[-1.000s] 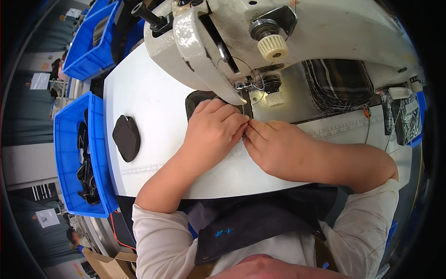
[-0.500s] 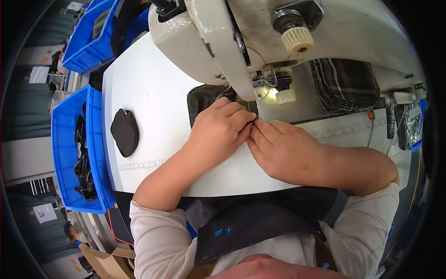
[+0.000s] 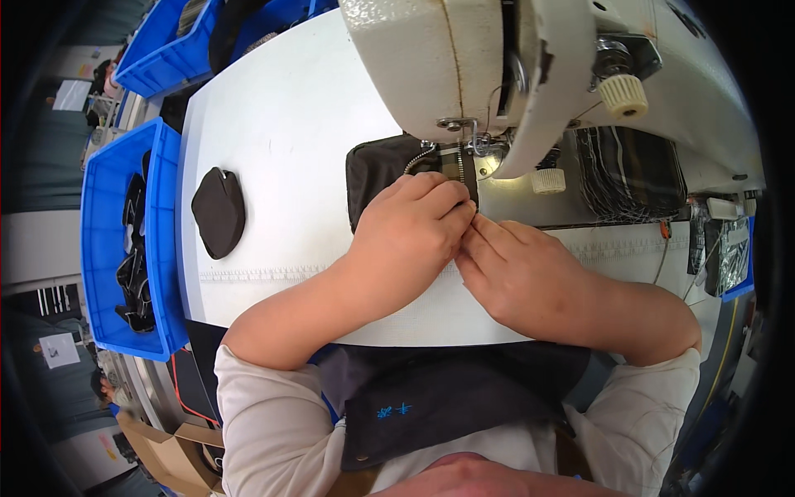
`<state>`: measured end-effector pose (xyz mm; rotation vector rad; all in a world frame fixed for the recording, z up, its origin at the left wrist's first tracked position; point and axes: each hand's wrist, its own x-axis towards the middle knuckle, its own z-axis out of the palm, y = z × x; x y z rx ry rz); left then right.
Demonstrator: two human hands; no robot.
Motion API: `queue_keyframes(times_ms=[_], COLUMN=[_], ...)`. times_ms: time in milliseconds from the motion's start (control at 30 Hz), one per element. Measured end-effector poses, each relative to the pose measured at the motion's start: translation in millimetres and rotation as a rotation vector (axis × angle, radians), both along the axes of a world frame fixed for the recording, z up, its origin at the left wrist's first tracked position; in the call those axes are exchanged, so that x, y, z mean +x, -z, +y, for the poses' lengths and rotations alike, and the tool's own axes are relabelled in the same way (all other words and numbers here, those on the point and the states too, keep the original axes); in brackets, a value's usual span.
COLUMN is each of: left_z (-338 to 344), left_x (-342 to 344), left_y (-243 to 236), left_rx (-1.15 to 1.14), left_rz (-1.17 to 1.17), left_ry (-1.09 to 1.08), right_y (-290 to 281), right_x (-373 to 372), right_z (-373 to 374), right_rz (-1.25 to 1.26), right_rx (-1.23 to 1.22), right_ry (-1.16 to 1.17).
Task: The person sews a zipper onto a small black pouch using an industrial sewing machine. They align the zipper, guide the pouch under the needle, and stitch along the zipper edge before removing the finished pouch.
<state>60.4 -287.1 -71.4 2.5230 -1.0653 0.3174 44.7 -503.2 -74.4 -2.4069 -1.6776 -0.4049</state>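
A dark brown fabric piece (image 3: 373, 176) with a metal zipper (image 3: 418, 159) lies flat by the presser foot (image 3: 480, 146) of a white sewing machine (image 3: 414, 62). My left hand (image 3: 411, 228) rests over its near part, fingers curled and pinching the near right corner. My right hand (image 3: 526, 269) meets it there, with its thumb and fingertips pressed together on the same edge. The fingers hide that corner of the fabric. A lamp lights the metal plate (image 3: 517, 197) beside the needle.
A small dark rounded fabric piece (image 3: 219, 214) lies on the white table (image 3: 273, 166) at left. Blue bins (image 3: 172, 240) holding dark pieces stand beyond the left edge. A stack of dark striped fabric (image 3: 633, 174) sits at right. A printed ruler (image 3: 265, 275) runs along the table.
The view has shifted, so the machine head appears farther right and its needle area shows more plainly. Both hands keep their pinch on the fabric's near corner.
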Motion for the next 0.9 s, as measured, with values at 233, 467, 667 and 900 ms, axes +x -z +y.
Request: queue_keyframes(times_ms=[233,467,667,900], left_z=[1,1,2,10], left_x=[5,23,29,34], left_y=[4,13,17,9], left_rx=[0.052,0.014,-0.035,-0.194], left_rz=[-0.020,-0.076,-0.071,0.344], left_ry=[-0.037,-0.073,-0.084,-0.152], right_y=[3,14,16,12], right_x=[5,19,23,22], right_z=[3,6,7,4], right_rz=[0.013,0.056,0.035,0.114], right_rx=[0.013,0.077,0.130,0.119], right_ry=[0.062,0.126,0.141,0.158])
